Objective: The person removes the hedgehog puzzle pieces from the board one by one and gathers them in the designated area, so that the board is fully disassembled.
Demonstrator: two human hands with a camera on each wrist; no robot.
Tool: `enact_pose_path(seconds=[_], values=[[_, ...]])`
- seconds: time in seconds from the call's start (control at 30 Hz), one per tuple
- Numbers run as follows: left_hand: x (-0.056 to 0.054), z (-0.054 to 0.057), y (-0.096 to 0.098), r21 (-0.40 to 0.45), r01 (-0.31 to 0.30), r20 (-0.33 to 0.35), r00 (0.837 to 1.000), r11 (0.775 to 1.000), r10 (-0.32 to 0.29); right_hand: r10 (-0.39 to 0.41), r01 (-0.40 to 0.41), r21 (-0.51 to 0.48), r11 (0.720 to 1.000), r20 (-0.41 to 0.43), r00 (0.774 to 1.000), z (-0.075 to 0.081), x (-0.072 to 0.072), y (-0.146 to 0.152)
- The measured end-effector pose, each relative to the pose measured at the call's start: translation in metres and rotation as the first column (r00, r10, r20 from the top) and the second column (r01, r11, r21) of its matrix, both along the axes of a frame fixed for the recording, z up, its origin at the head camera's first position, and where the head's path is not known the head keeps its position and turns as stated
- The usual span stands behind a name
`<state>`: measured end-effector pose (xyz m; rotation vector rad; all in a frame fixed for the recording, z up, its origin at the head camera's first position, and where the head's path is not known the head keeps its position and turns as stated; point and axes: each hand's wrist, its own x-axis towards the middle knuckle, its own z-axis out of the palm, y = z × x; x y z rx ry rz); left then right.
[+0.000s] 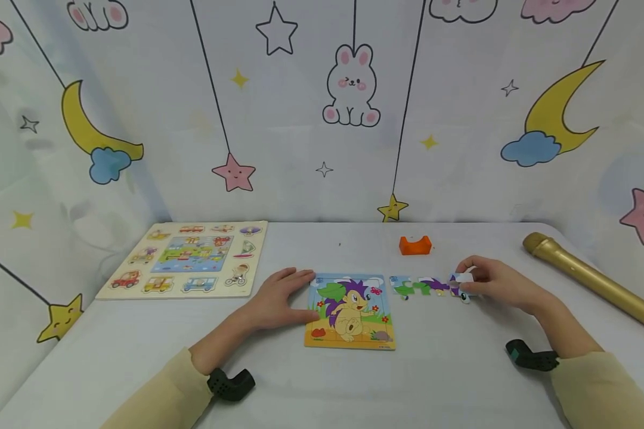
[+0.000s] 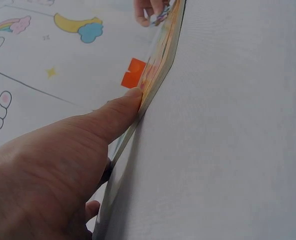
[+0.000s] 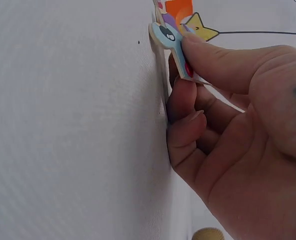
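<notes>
In the head view a square hedgehog puzzle board (image 1: 354,313) lies on the white table. My left hand (image 1: 279,301) rests at its left side, the thumb on the board's edge and the other fingers stretched out towards the top left corner. To the right of the board, my right hand (image 1: 496,283) pinches a puzzle piece (image 3: 167,36) between thumb and fingers; the right wrist view shows a dark eye shape on it, and the piece is tilted up. Other puzzle pieces (image 1: 401,286) lie in a row between the board and that hand.
A larger vehicle puzzle board (image 1: 249,274) lies at the back left. Behind the loose pieces stands an orange notched block (image 1: 415,245). A gold microphone-shaped object (image 1: 595,283) lies along the right side. A patterned curtain (image 1: 300,119) hangs behind the table.
</notes>
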<state>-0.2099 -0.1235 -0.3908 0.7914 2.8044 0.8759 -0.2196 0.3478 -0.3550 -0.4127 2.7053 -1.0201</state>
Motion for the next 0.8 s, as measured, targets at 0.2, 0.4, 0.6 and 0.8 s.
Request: enact_pose_path(seconds=[0.2, 0.4, 0.6, 0.8], values=[[0.0004, 0.0011, -0.0001, -0.001, 0.006, 0.000, 1.000, 1.000, -0.006, -0.005, 0.007, 0.039, 0.999, -0.052, 0.999, -0.0019, 0.0005, -0.0022], [0.0010, 0.0018, 0.0003, -0.002, 0.006, -0.003, 1.000, 1.000, -0.006, -0.016, 0.020, 0.075, 0.997, -0.059, 0.998, -0.0036, 0.0007, -0.0039], [0.0015, 0.0024, 0.0006, -0.002, 0.001, 0.003, 1.000, 1.000, -0.001, 0.002, 0.006, 0.098, 0.995, -0.075, 0.997, -0.0039, 0.0007, -0.0053], [0.0009, 0.0011, 0.0001, -0.003, -0.002, 0.002, 1.000, 1.000, 0.002, 0.012, -0.002, 0.108, 0.994, -0.091, 0.996, -0.0044, 0.0007, -0.0071]])
